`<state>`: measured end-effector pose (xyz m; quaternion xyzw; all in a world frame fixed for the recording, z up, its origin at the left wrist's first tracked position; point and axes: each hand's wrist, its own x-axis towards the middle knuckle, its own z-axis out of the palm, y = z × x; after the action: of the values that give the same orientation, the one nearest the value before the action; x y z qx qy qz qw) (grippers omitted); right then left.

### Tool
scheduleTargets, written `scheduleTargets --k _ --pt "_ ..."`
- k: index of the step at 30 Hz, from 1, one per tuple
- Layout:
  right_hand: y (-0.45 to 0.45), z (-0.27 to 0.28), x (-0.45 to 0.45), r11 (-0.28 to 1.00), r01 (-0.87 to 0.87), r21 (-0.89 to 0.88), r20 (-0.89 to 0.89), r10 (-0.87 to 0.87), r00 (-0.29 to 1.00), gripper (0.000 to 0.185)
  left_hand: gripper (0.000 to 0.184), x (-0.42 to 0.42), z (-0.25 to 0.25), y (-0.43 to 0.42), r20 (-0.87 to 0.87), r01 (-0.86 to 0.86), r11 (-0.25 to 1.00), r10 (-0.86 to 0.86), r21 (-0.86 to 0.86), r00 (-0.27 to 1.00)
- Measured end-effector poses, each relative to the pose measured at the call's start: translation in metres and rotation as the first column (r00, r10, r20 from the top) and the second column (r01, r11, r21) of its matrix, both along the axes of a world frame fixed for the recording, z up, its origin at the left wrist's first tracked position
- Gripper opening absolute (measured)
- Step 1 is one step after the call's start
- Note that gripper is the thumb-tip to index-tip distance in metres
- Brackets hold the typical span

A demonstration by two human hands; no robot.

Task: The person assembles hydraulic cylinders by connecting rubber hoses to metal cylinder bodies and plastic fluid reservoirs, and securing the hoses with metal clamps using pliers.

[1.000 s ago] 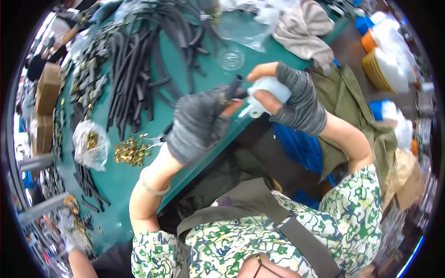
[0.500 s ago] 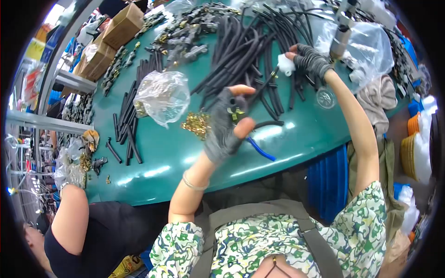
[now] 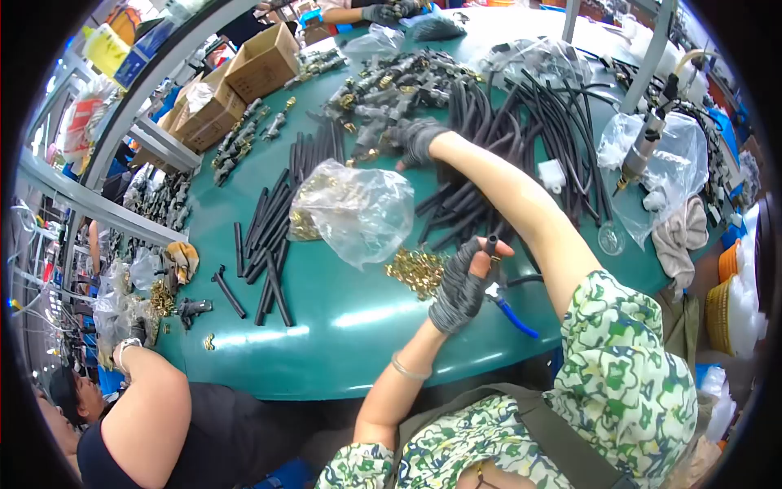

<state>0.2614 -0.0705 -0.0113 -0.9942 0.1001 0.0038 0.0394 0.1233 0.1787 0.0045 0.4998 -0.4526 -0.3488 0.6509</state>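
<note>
My left hand (image 3: 460, 292), in a grey fingerless glove, is closed around a short black tube (image 3: 491, 244) near the table's front edge. Beside it lie a pile of small brass clips (image 3: 416, 271) and blue-handled pliers (image 3: 515, 318). My right hand (image 3: 417, 140), gloved too, reaches across the table to the pile of grey and brass fittings (image 3: 383, 102); its fingertips are partly lost among the parts, so its grip is unclear. The white plastic piece (image 3: 551, 175) rests on the black hoses (image 3: 562, 122), apart from both hands.
A clear bag (image 3: 354, 212) lies mid-table beside cut black tubes (image 3: 273, 220). A hanging tool (image 3: 643, 147) is at the right. Cardboard boxes (image 3: 262, 65) stand at the back left. A co-worker (image 3: 155, 416) sits at the lower left; another person's gloved hands (image 3: 391, 11) show at the top.
The white piece has left my right hand and lies on the hoses. My right hand has moved left to the fittings. My left hand still holds the tube. The view has shifted.
</note>
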Motion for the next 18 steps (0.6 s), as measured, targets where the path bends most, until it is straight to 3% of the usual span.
scheduleTargets --k 1,2,5,6,7,9,11,12,13,14,15,17,18 --pt "0.001 -0.002 0.001 0.998 -0.047 -0.047 0.097 0.051 0.994 0.064 0.056 0.003 0.000 0.001 -0.028 0.005 1.000 -0.005 -0.003 1.000" --pt "0.003 -0.005 0.001 0.993 -0.054 -0.104 0.108 0.065 0.992 0.049 0.056 0.006 0.002 0.002 -0.090 0.010 1.000 -0.007 0.029 0.996" --pt "0.007 -0.001 -0.006 0.976 -0.004 -0.219 0.094 0.025 0.995 0.038 0.054 0.009 0.002 0.003 -0.172 0.012 1.000 -0.009 0.020 0.985" --pt "0.002 0.005 -0.011 0.961 -0.074 -0.265 0.151 0.117 0.982 0.030 0.053 0.009 0.003 0.003 -0.153 -0.010 1.000 0.011 0.009 0.988" --pt "0.000 0.007 -0.014 0.966 -0.050 -0.253 0.143 0.089 0.986 0.031 0.052 0.008 0.007 0.003 -0.141 -0.030 1.000 0.030 0.001 0.990" --pt "0.007 0.017 -0.038 0.961 0.008 -0.276 0.369 0.099 0.924 0.035 0.048 0.006 0.011 0.003 -0.088 -0.062 0.998 0.060 -0.024 0.994" --pt "0.017 0.054 -0.065 0.995 0.035 -0.093 0.412 0.006 0.911 0.040 0.047 0.006 0.006 0.002 -0.109 -0.045 0.999 0.045 0.002 0.993" --pt "-0.002 0.045 -0.069 0.999 0.024 -0.031 0.459 -0.007 0.888 0.034 0.046 0.006 0.011 0.004 -0.069 -0.044 0.999 0.044 0.004 0.997" --pt "0.012 0.071 -0.087 0.978 0.170 0.118 0.495 -0.207 0.844 0.031 0.046 0.001 0.015 0.005 -0.103 -0.061 0.998 0.059 -0.011 0.993" --pt "0.025 0.096 -0.115 0.892 0.035 0.450 0.536 -0.302 0.788 0.030 0.040 0.002 0.017 0.006 -0.072 -0.040 0.999 0.038 -0.022 0.997" --pt "0.035 0.116 -0.144 0.696 -0.133 0.706 0.545 -0.413 0.730 0.030 0.034 0.002 0.019 0.006 -0.040 -0.014 0.999 0.013 -0.036 0.999" --pt "0.042 0.134 -0.209 0.420 -0.205 0.884 0.412 -0.495 0.765 0.033 0.032 -0.009 0.030 0.001 -0.068 -0.048 0.993 0.041 -0.106 0.997" --pt "0.040 0.128 -0.239 0.425 -0.179 0.887 0.407 -0.539 0.738 0.035 0.032 -0.008 0.020 -0.003 -0.067 0.024 0.997 -0.029 -0.079 0.997"
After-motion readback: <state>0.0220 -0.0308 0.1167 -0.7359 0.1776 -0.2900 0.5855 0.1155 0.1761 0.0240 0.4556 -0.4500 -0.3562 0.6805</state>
